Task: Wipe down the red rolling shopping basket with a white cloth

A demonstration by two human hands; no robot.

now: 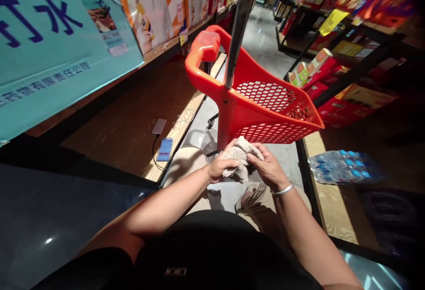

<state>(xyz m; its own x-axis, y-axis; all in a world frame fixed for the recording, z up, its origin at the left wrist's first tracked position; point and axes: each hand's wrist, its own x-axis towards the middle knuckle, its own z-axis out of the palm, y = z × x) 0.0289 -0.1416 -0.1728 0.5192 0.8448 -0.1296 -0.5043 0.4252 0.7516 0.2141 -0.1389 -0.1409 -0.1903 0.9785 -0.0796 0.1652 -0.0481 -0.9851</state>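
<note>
A crumpled beige cloth (241,152) with a fluffy texture is held up between both hands, above my lap. My left hand (223,166) grips its left side, thumb lying across the front. On the right side, my right hand (267,166), with a silver bangle at the wrist, pinches the cloth between thumb and fingers. Just beyond the hands stands a red plastic shopping cart (229,108) with a honeycomb-mesh basket; its near side rises right behind the cloth. No contents show through the part of the basket I can see.
On the left wooden shelf lie a phone (165,149), a white power bank (159,126) and a thin cable (186,115). Shrink-wrapped water bottles (345,167) rest on the right shelf. A teal box (66,51) juts out at upper left. A dark pole (241,29) stands by the cart.
</note>
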